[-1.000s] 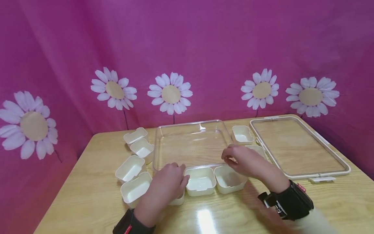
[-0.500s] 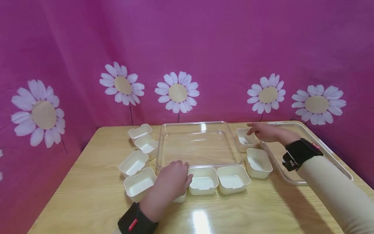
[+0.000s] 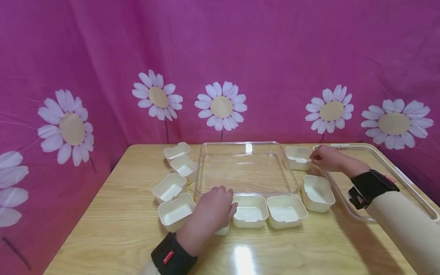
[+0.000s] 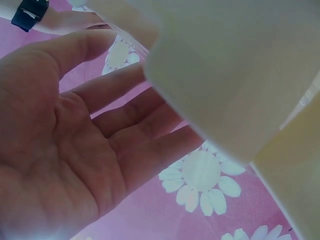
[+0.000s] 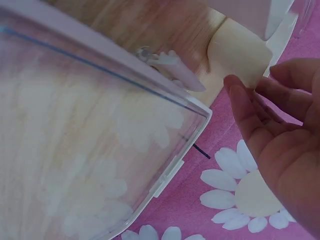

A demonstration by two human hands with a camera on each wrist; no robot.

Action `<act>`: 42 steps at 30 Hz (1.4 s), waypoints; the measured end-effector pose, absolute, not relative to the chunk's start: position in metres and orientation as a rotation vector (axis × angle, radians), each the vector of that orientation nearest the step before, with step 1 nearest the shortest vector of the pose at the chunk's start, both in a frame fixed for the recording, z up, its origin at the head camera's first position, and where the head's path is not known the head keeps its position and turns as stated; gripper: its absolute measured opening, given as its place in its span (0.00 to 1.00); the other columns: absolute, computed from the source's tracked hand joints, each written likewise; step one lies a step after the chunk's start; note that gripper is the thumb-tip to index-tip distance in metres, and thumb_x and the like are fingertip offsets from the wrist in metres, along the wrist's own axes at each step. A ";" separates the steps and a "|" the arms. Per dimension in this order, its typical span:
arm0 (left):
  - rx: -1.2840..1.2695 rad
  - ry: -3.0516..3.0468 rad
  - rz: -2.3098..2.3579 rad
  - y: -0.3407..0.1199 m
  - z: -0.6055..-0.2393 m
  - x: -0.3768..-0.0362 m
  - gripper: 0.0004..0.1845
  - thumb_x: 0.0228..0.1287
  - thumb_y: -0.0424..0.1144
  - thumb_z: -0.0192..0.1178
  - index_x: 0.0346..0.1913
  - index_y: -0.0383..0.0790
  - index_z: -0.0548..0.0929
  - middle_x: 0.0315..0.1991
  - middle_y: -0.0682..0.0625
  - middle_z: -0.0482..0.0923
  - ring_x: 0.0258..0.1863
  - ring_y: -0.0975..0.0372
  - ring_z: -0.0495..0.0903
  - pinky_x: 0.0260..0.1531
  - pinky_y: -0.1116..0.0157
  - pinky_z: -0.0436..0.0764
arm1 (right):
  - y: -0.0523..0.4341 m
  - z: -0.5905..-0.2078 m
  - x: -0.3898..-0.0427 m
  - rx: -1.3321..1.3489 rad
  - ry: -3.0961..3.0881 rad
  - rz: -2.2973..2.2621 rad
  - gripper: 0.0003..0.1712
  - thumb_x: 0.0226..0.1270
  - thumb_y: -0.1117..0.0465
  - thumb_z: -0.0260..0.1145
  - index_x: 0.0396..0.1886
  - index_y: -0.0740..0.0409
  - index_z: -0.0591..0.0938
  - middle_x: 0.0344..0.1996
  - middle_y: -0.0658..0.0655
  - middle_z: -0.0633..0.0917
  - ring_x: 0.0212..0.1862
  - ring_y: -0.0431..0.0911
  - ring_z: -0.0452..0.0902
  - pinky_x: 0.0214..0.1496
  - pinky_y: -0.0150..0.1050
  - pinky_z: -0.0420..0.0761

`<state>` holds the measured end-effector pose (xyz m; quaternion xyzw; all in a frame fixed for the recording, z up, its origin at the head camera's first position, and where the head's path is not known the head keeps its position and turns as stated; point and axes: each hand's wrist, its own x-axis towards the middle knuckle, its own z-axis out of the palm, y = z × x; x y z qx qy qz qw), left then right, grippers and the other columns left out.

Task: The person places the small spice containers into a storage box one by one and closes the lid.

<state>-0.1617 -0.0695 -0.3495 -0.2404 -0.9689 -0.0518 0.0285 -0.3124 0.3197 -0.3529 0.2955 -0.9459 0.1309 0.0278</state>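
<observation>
Several small cream plastic bins stand around a clear rectangular tray (image 3: pixel 245 190) on the wooden table. My right hand (image 3: pixel 328 158) pinches the right corner of the far right bin (image 3: pixel 298 157). In the right wrist view, the thumb (image 5: pixel 235 82) lies against that bin's wall (image 5: pixel 237 50), with the other fingers opposite. My left hand (image 3: pixel 211 208) rests over a front bin (image 3: pixel 224 230) that it mostly hides. Its fingers (image 4: pixel 145 125) are extended and loose in the left wrist view, their tips behind the bin's pale wall (image 4: pixel 225 85).
A clear lid with a white rim (image 3: pixel 434 214) lies at the right, close to the bins. Four-sided bins line the tray's left side, such as this near one (image 3: pixel 177 212). Two more, a middle bin (image 3: pixel 250 212) and its neighbour (image 3: pixel 287 212), stand in front. A flowered purple cloth (image 3: pixel 268 57) hangs behind.
My right hand has moved from the front right bin to the far right bin, which has turned to stand squarer. The left hand stays at the front bin. The head view has shifted.
</observation>
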 end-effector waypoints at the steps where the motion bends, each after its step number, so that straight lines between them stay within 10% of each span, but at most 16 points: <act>1: -0.735 -2.990 -0.163 -0.070 -0.349 -0.162 0.15 0.71 0.46 0.62 0.42 0.34 0.83 0.34 0.44 0.80 0.37 0.54 0.82 0.34 0.58 0.84 | 0.320 -0.353 -0.311 0.907 -2.914 0.410 0.04 0.61 0.74 0.66 0.30 0.72 0.86 0.24 0.54 0.84 0.29 0.44 0.76 0.34 0.43 0.81; 22: -0.691 -3.038 -0.219 -0.073 -0.344 -0.166 0.12 0.70 0.43 0.62 0.47 0.38 0.86 0.35 0.44 0.79 0.37 0.53 0.80 0.35 0.55 0.83 | 0.335 -0.362 -0.300 0.768 -2.896 0.506 0.11 0.56 0.64 0.79 0.26 0.58 0.82 0.21 0.47 0.82 0.27 0.41 0.75 0.30 0.36 0.78; 29: -0.419 -2.938 -0.262 -0.084 -0.342 -0.171 0.11 0.60 0.25 0.64 0.22 0.39 0.83 0.23 0.45 0.78 0.26 0.53 0.81 0.25 0.57 0.82 | 0.331 -0.364 -0.303 0.744 -2.898 0.468 0.11 0.56 0.62 0.79 0.24 0.56 0.83 0.22 0.47 0.81 0.27 0.41 0.73 0.30 0.37 0.77; 42: -0.239 -2.941 -0.342 -0.088 -0.342 -0.179 0.08 0.57 0.26 0.68 0.23 0.38 0.86 0.25 0.42 0.84 0.28 0.50 0.86 0.26 0.58 0.83 | 0.331 -0.348 -0.301 0.821 -2.616 0.384 0.16 0.53 0.71 0.78 0.20 0.54 0.79 0.18 0.45 0.76 0.22 0.37 0.71 0.24 0.36 0.75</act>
